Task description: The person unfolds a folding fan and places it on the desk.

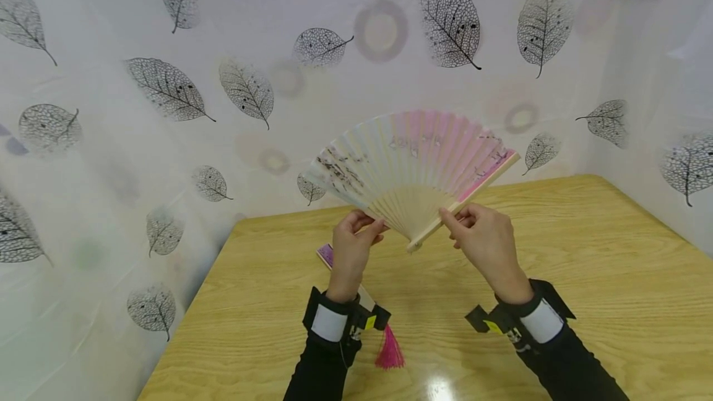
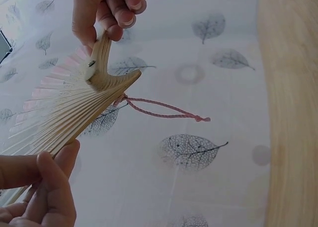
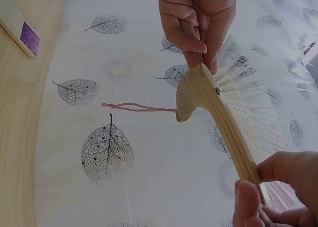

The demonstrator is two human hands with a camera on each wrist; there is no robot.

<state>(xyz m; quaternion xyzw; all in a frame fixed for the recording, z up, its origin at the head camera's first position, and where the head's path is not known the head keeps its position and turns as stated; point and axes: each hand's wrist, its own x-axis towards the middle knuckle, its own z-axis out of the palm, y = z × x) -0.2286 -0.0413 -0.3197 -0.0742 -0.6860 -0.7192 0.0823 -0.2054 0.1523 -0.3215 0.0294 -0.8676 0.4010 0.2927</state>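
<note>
A folding fan [image 1: 423,159], white on the left and pink on the right with painted branches, is spread wide above the table. My left hand [image 1: 353,246] pinches its left edge between thumb and fingers. On the other side my right hand [image 1: 487,240] grips the pale wooden end stick. The ribs meet at a small rivet [image 3: 217,91] low between both hands. From that end a pink cord loop [image 2: 166,109] hangs in the wrist views.
Behind my left wrist lies a slim pale object with a purple end [image 1: 325,255], partly hidden, and a bright pink tassel [image 1: 390,350] beside it. The wooden table [image 1: 601,277] meets white leaf-print sheeting [image 1: 390,85] at the back and sides.
</note>
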